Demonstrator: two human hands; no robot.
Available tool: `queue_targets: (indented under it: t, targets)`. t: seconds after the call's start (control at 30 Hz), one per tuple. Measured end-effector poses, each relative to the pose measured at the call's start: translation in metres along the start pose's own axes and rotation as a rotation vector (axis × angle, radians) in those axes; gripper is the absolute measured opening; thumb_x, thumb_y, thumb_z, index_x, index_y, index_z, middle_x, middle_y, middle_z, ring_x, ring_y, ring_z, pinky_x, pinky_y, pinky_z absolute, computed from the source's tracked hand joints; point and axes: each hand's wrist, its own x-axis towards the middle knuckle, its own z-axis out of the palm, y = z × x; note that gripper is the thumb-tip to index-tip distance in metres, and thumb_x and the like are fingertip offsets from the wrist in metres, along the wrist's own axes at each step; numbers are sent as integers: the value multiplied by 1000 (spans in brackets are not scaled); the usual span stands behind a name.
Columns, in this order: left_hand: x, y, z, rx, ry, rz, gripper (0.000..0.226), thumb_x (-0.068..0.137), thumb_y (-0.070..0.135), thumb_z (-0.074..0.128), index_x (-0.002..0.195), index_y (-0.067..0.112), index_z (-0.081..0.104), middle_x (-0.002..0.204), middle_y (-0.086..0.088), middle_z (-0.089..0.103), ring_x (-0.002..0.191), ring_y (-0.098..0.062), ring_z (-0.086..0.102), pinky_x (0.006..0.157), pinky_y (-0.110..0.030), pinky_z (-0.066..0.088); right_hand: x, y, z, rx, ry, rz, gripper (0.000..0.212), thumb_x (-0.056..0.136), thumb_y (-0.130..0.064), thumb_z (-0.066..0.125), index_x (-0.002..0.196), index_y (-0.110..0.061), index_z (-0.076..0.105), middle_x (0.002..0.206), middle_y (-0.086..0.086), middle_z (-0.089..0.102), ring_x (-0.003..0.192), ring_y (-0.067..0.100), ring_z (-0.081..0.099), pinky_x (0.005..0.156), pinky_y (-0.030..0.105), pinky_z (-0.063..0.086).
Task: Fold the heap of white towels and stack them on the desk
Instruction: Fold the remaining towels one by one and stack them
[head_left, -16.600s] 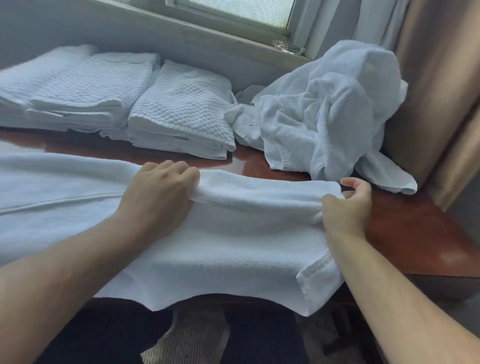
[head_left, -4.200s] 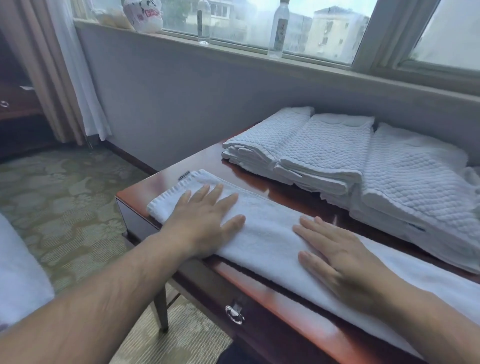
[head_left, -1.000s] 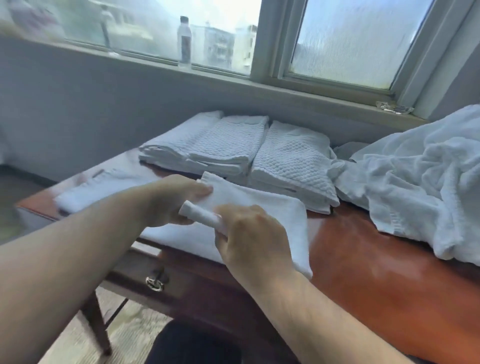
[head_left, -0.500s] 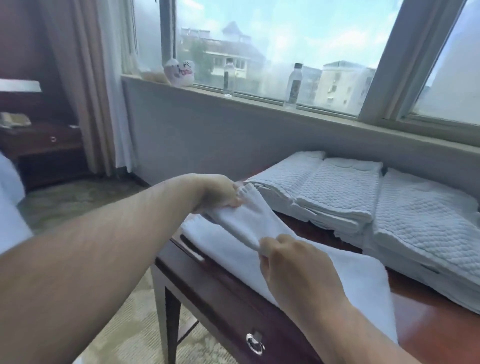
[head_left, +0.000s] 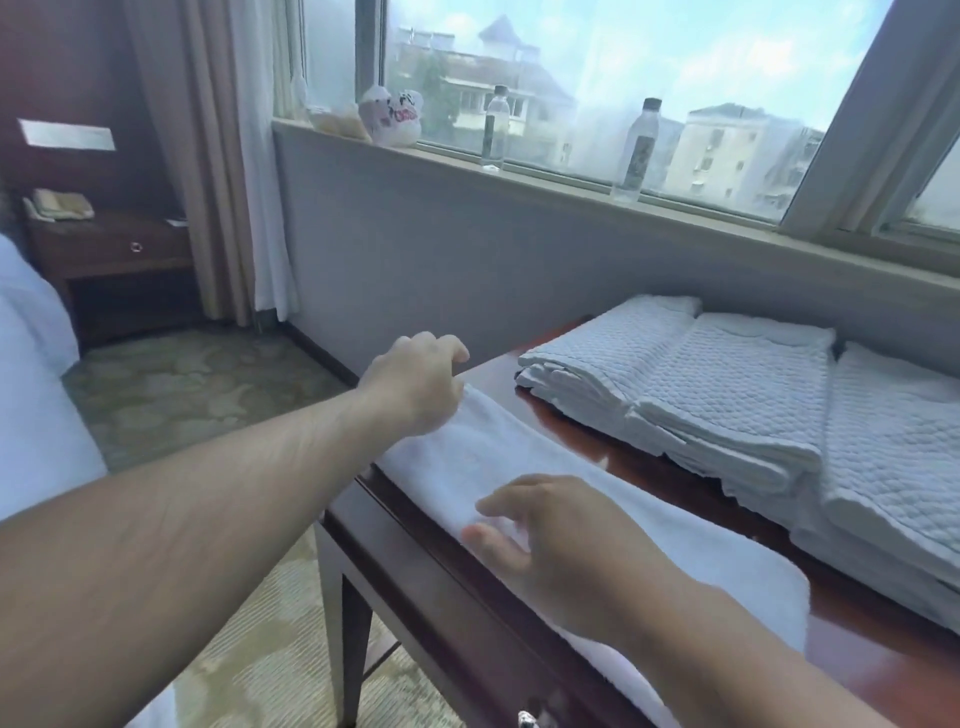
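Step in hand, as judged: laying the folded towel (head_left: 685, 551) flat and squaring it before the next fold. The towel lies as a long strip along the front edge of the desk (head_left: 576, 434), its near long side level with that edge.

Left hand (head_left: 415, 384): over the far end of the strip, fingers loosely curled; whether it pinches the cloth cannot be told. Right hand (head_left: 563, 540): fingers spread and relaxed, resting on the middle of the strip, holding nothing; somewhat blurred.

Recommended: press flat from the middle outward; align both long edges; keep the strip clear of the desk edge so it does not slide off; then bring the far end over to the near end.

Surroundings: folded stacks (head_left: 727, 400) of quilted white towels sit just behind, along the wall, close to the strip; judged the destination, and liable to be nudged by a wide sweep. Two bottles (head_left: 640, 150) and a soft toy (head_left: 392, 117) stand on the sill, well apart; a nightstand (head_left: 109, 260) and curtain (head_left: 218, 156) at left; the unfolded heap is out of view.
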Motion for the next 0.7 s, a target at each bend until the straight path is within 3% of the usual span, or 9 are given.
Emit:
queue_targets:
  t: [0.1, 0.17, 0.3, 0.4, 0.47, 0.53, 0.7]
  targets:
    - [-17, 15, 13, -49, 19, 172, 36, 99, 22, 42, 129, 37, 55, 127, 7, 54, 122, -18, 44, 106, -41, 37, -17, 21, -19, 74, 63, 21, 42, 93, -60, 46, 115, -35, 73, 118, -28, 66, 110, -12, 54, 90, 5, 38]
    - [-31, 25, 24, -115, -33, 270, 36, 100, 26, 41, 127, 42, 58, 131, 13, 52, 126, -12, 40, 107, -34, 32, -30, 39, -32, 75, 130, 50, 40, 90, -57, 45, 103, -35, 76, 107, -34, 68, 109, -16, 52, 89, 1, 35]
    - [-43, 32, 49, 12, -203, 351, 46, 103, 53, 30, 146, 43, 44, 157, 10, 37, 146, -14, 25, 121, -38, 16, -52, 76, -32, 91, 241, 146, 27, 91, -47, 51, 92, -37, 76, 99, -38, 65, 105, -16, 55, 90, 9, 40]
    - [-44, 28, 65, 206, -274, 322, 62, 98, 67, 16, 156, 43, 21, 168, 5, 12, 154, -15, 6, 124, -42, 3, -63, 87, -7, 42, 164, 135, 22, 97, -43, 53, 106, -36, 72, 111, -31, 59, 113, -3, 51, 100, 19, 37]
    - [-42, 27, 69, 230, -268, 328, 70, 93, 70, 10, 157, 44, 16, 168, 5, 8, 154, -15, 3, 124, -43, 2, -66, 90, 3, 10, 147, 130, 35, 91, -54, 43, 110, -39, 67, 116, -30, 53, 114, 1, 48, 101, 30, 38]
    - [-42, 27, 68, 233, -280, 327, 75, 88, 72, 5, 156, 44, 15, 169, 6, 7, 154, -14, 2, 124, -43, 3, -65, 91, 3, 11, 145, 148, 42, 86, -59, 34, 110, -42, 64, 116, -32, 51, 114, 1, 45, 100, 32, 38]
    - [-43, 30, 66, 273, -292, 315, 67, 94, 69, 9, 157, 45, 12, 169, 7, 4, 155, -13, 0, 124, -41, 2, -68, 92, 4, 27, 132, 151, 30, 94, -50, 43, 117, -43, 61, 120, -31, 49, 118, 0, 42, 105, 32, 35]
